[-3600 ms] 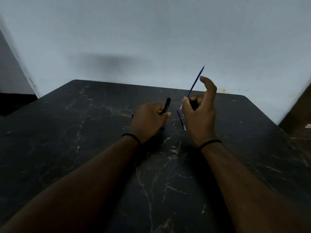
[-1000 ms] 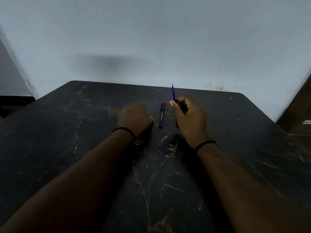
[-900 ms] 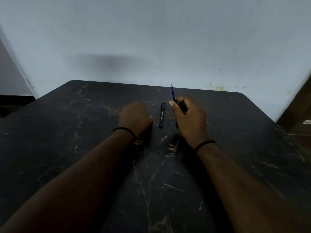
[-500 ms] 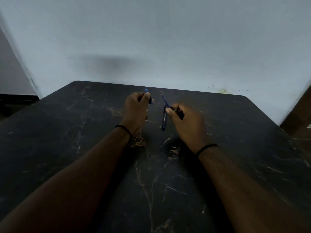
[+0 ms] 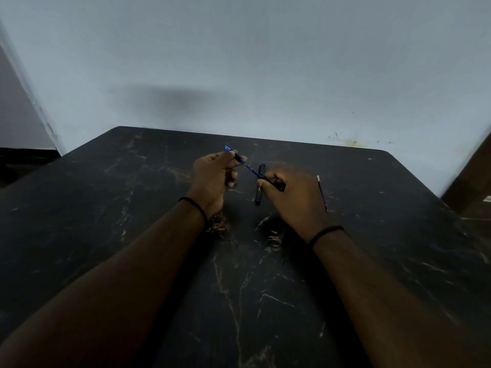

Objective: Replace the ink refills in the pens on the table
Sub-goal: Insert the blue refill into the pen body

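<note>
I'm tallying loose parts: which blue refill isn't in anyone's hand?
The refill lying on the table just right of the right hand, the loose refill; the other refill spans between both hands.

two hands in shot, a left hand [image 5: 212, 179] and a right hand [image 5: 295, 197], each with one dark wristband, so two bands: one on the left wrist [image 5: 195, 207], one on the right wrist [image 5: 325, 233]. pens next: one pen barrel with a blue tip [image 5: 235, 155] in the left grip, one dark pen [image 5: 260, 187] lying on the counter [image 5: 106, 208], and a dark piece in the right grip, too hidden to name. refills: one thin blue refill [image 5: 251, 170] running between the hands, one more refill [image 5: 322, 192] lying right of the right hand. that makes two. one counter, one pale wall [image 5: 265, 62].
</note>
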